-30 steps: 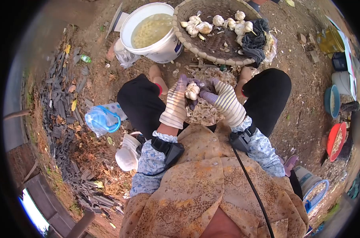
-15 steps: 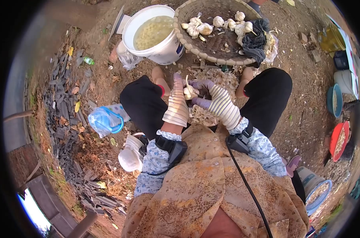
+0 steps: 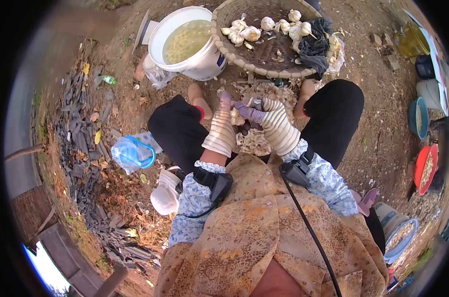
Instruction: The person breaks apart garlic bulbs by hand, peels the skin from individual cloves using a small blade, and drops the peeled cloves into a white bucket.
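Observation:
My left hand [image 3: 222, 121], in a striped glove with purple fingertips, is closed around a garlic bulb [image 3: 237, 118] between my knees. My right hand [image 3: 273, 121], gloved alike, meets it from the right, its fingers bent at the bulb. A small dark object [image 3: 257, 101] shows at the right fingers; whether it is a tool is unclear. The fingers partly cover the bulb. Beneath both hands lies a heap of garlic skins [image 3: 254, 142]. Beyond them a woven basket [image 3: 249, 66] holds several garlic bulbs [image 3: 251, 33] and a dark cloth [image 3: 314, 47].
A white bucket [image 3: 204, 69] with peeled cloves in water stands beyond my left foot. At the left are a blue-handled container in plastic [image 3: 132, 152] and a white container [image 3: 165, 195]. A teal basin [image 3: 418, 118], a red basin [image 3: 426, 169] and a blue-rimmed bucket [image 3: 400, 240] stand right.
My right fingers have moved up and left over the top of the bulb, which is now more covered. The bulb's upright stem no longer shows. The whole view has shifted slightly.

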`<state>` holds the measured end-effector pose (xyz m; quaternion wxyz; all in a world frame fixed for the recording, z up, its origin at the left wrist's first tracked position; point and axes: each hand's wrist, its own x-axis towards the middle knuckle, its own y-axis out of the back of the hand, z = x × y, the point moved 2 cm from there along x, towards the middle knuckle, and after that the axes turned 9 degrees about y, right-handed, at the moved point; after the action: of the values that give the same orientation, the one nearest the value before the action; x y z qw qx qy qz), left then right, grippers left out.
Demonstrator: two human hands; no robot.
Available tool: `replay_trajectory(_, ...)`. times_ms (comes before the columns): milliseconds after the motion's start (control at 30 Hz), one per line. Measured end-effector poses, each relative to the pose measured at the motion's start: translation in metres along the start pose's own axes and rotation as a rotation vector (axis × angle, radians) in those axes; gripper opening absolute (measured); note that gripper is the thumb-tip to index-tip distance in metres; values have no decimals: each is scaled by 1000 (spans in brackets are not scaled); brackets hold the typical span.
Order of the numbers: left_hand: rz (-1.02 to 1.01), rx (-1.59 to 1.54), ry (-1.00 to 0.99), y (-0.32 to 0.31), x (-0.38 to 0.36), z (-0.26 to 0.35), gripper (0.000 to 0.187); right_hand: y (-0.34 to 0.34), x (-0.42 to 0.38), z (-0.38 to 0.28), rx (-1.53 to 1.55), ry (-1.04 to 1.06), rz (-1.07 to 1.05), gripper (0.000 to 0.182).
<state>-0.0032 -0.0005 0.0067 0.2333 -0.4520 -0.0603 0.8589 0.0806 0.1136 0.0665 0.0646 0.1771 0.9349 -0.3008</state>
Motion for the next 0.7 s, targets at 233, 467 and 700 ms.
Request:
replay_trajectory(233,-107,-22,174,6,20,-4,54,7,1,15,54,-10,11,14)
replay_trajectory(467,-299,-326,227,-6,2,-5,37,38,18,45,895,-188,-36,18)
replay_trajectory(700,-298,-404,149,-3,-1,0,24,55,18,35,809,-172,-7,17)
